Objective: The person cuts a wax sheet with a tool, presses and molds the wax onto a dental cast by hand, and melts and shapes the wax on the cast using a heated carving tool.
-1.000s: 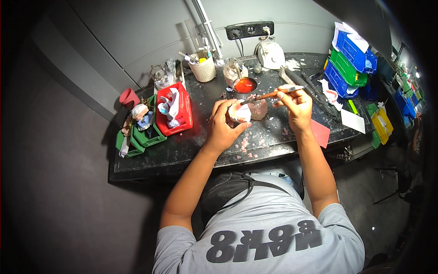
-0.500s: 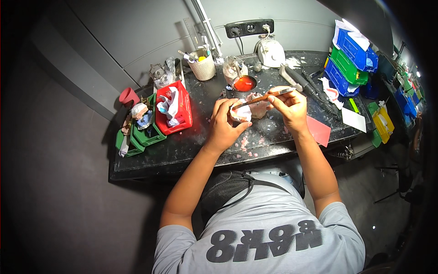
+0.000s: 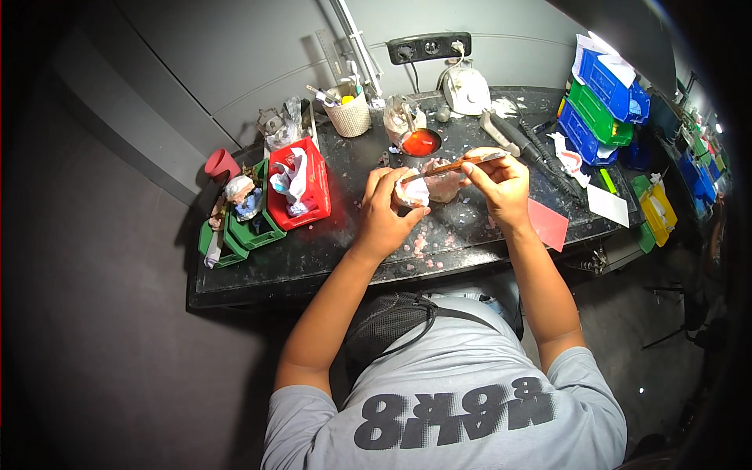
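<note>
My left hand point(image 3: 383, 215) is closed around a white plaster dental model point(image 3: 416, 193) with a pinkish edge, held just above the bench. My right hand point(image 3: 503, 189) pinches a slim wax knife point(image 3: 450, 168) with a brown handle. The knife lies slanted across, its left end at the model's upper rim; whether it touches I cannot tell. Behind the model, between my hands, sits a pinkish, rough lump point(image 3: 445, 186), partly hidden. Just beyond them stands a small round pan of glossy orange-red melted wax point(image 3: 421, 142).
On the black bench point(image 3: 313, 270) stand a red bin point(image 3: 319, 184), green bins point(image 3: 262, 233), a cup of tools point(image 3: 349, 120), a white device point(image 3: 467, 91) and stacked bins point(image 3: 591, 110). A pink sheet point(image 3: 546, 224) and a grey handpiece point(image 3: 500, 133) lie right. Pink crumbs are scattered near me.
The model in my left hand has tilted slightly, showing more of its white face. The knife's left end has shifted a little at its rim. My arms have barely moved.
</note>
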### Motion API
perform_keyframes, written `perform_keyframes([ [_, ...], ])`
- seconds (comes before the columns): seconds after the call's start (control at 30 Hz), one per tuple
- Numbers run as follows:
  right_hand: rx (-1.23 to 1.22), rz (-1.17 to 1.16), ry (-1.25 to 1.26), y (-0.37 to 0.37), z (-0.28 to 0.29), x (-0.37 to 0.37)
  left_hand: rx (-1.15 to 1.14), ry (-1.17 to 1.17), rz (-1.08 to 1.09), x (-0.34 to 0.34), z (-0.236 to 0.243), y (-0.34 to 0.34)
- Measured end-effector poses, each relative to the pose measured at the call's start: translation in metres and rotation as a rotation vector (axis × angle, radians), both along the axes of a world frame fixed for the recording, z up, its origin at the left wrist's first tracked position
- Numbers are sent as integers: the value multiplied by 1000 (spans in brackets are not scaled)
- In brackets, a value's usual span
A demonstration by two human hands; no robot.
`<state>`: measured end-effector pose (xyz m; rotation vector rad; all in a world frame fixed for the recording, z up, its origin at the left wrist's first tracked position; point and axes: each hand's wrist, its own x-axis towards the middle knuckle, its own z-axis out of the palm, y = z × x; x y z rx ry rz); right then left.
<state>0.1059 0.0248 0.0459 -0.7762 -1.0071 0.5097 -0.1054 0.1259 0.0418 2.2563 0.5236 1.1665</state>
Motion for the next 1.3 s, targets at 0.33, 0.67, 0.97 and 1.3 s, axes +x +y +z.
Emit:
perform_keyframes([
  [0.33, 10, -5, 30, 0, -1, 1, 16, -3, 10, 0, 0, 0],
  [0.67, -4, -51, 30, -5, 1, 13, -72, -27, -60, -1, -5, 5],
  [0.97, -2, -382, 266, -4, -4, 34, -412, -185, -233, 4, -11, 6],
  [1.3, -4, -364, 218, -3, -4, 31, -526, -157, -395, -4, -4, 13],
])
